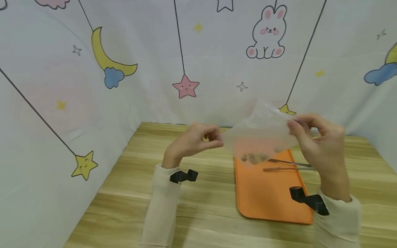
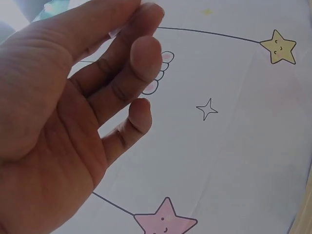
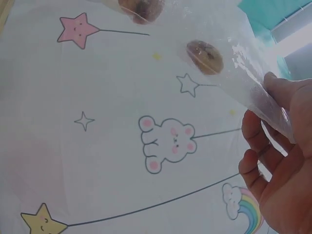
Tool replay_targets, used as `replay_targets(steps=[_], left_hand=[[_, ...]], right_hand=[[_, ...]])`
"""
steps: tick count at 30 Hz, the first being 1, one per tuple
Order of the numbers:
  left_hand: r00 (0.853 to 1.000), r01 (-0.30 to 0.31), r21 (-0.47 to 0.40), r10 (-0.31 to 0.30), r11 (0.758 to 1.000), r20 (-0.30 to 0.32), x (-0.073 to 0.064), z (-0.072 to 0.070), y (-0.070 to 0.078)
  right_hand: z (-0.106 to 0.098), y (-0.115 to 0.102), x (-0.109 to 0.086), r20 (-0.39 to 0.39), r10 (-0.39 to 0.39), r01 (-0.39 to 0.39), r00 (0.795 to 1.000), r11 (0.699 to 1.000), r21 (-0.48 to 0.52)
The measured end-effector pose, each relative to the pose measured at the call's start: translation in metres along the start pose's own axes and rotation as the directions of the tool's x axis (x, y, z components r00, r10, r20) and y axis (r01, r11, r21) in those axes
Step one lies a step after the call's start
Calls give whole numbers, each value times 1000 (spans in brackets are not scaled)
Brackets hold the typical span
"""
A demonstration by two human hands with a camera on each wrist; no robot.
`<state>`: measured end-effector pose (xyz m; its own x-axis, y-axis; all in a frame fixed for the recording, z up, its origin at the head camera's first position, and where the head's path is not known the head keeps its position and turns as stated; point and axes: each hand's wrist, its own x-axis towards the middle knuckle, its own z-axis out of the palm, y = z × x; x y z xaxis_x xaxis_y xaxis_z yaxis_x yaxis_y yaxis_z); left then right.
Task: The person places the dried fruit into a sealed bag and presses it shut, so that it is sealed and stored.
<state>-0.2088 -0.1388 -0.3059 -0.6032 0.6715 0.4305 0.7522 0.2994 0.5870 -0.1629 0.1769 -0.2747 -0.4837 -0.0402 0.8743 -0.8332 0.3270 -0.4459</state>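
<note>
A clear plastic bag is stretched between both hands, above the far part of an orange tray. Several small brownish pieces lie along its lower edge; in the right wrist view one piece looks round with a darker middle. My left hand pinches the bag's left corner between thumb and forefinger; in the left wrist view the other fingers of that hand are loosely bent. At the opposite side, my right hand grips the bag's edge between thumb and fingers.
Metal tongs lie across the tray's right side, partly hidden behind the right hand. The tray sits on a wood-grain table. A white curtain printed with stars, a moon and a rabbit hangs behind and at the sides.
</note>
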Motion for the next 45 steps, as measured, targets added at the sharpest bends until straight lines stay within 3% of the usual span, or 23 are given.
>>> replay_targets(steps=[5, 8, 15, 21, 23, 26, 30, 34, 37, 39, 42, 45], left_hand=[[991, 77, -52, -71, 996, 112, 2, 1, -2], [985, 100, -49, -92, 994, 149, 4, 3, -1], [985, 97, -46, -90, 994, 148, 4, 3, -4], [985, 90, -42, -83, 995, 153, 2, 0, -2], [987, 84, -4, -82, 996, 136, 3, 1, 1], [997, 50, 37, -52, 998, 55, 5, 4, 9], [995, -59, 76, 64, 995, -74, 11, 11, 23], [974, -125, 158, 151, 980, -171, 14, 15, 31], [952, -108, 183, 154, 977, -266, 13, 14, 32], [928, -95, 164, 147, 982, -342, 11, 12, 32], [880, -102, 116, 144, 988, -453, 8, 7, 31], [821, -123, 77, 145, 989, -552, 6, 2, 30]], right_hand=[[0, -3, 2, -39, 24, -24, 999, 1000, -6], [-1, -3, 1, -40, 42, -42, 998, 999, -7], [-4, 3, -2, 110, 69, -68, 991, 998, -13], [-6, 2, -4, 177, 115, -114, 978, 993, -13], [-3, 2, -4, 208, 94, -90, 974, 996, -29], [5, 4, -6, 273, 56, -40, 960, 997, -66], [20, 4, -9, 340, 48, -29, 939, 998, -61], [30, 3, -9, 362, 56, -41, 931, 998, -48], [28, 5, -9, 371, 98, -78, 923, 995, -68], [24, 7, -10, 403, 143, -116, 904, 989, -91], [16, 11, -10, 504, 188, -136, 843, 981, -139], [9, 15, -11, 631, 223, -138, 743, 974, -181]])
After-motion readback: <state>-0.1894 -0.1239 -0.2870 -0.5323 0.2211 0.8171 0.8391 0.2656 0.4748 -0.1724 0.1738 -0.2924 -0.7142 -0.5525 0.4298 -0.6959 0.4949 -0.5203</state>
